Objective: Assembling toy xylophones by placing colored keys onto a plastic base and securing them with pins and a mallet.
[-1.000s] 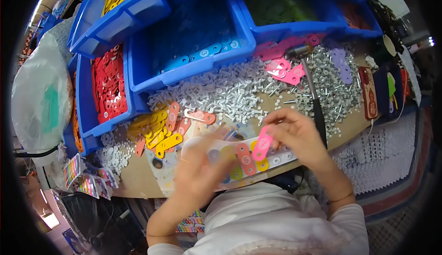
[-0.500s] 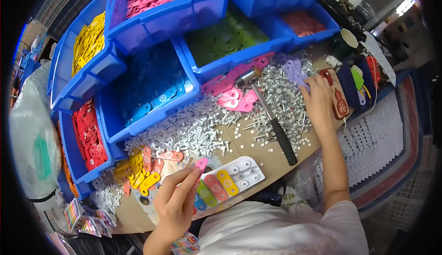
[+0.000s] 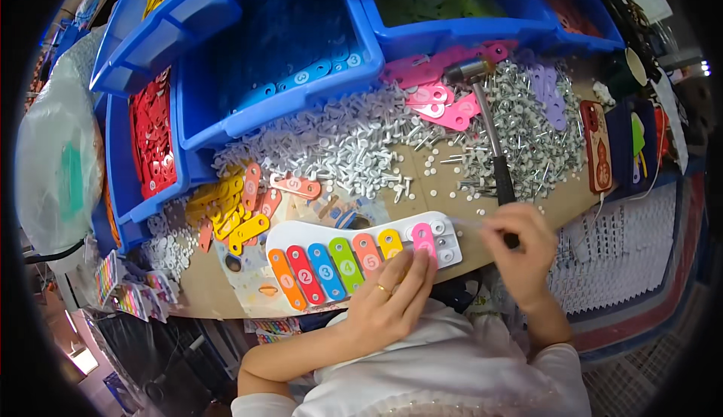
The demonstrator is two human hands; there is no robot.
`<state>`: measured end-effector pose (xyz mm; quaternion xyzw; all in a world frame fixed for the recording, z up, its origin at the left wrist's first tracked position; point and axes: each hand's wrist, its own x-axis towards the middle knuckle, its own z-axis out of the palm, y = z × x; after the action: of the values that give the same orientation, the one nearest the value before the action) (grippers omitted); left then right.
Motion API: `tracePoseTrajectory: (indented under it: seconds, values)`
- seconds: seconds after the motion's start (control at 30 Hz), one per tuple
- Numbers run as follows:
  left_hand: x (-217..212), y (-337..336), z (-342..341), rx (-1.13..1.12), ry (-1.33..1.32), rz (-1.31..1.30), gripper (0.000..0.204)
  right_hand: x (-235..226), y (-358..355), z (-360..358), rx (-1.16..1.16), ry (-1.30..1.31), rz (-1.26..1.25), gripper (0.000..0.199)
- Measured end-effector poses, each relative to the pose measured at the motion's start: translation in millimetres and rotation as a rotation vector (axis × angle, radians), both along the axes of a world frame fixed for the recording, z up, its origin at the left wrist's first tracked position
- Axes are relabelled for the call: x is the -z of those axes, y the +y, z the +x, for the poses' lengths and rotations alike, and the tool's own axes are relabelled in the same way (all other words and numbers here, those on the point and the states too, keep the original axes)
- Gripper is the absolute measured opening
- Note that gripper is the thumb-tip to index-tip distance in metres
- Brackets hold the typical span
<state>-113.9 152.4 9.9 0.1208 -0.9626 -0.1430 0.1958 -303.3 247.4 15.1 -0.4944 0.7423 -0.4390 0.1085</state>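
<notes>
A white toy xylophone base (image 3: 307,230) lies near the table's front edge, with a row of coloured bars across it: orange, red, blue, green, coral and yellow. My left hand (image 3: 390,296) pinches a pink bar (image 3: 424,239) against the base, beside the yellow bar (image 3: 389,243). Its fingers partly cover the lower ends of these two. At the base's right end, white round seats stay uncovered. Just right of there, my right hand (image 3: 523,247) is closed on a thin lilac piece (image 3: 468,223), seemingly a purple bar seen edge-on. That hand is over the handle of a hammer (image 3: 503,180).
Heaps of white plastic pegs (image 3: 354,153) and metal nails (image 3: 527,127) spread behind the base. Purple bars (image 3: 550,97) lie by the nails, yellow bars (image 3: 226,210) at left. Blue bins (image 3: 279,116) line the back. A phone (image 3: 596,146) lies at right.
My right hand has come from the purple bars back toward the base. My left hand has brought the pink bar down onto the base. The view has shifted, showing more of the base.
</notes>
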Motion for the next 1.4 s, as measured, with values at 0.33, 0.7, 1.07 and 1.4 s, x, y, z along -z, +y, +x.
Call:
tracePoseTrajectory:
  seconds: [0.33,0.7,1.07,1.4]
  values:
    - [7.6,4.8,2.9,-0.043,0.044,0.007,0.030,12.9,16.4,35.3,-0.256,0.342,-0.022,0.028]
    - [5.1,-8.3,4.7,0.060,0.021,0.132,0.030,9.6,17.4,40.6,-0.232,0.441,0.005,0.032]
    - [-3.4,-15.1,7.0,0.047,0.370,0.825,0.035,-5.8,0.4,10.7,-0.359,0.068,-0.014,0.027]
    - [9.8,-0.7,-12.6,-0.054,0.088,0.144,0.032,2.1,-18.9,-1.1,-0.400,0.278,0.204,0.031]
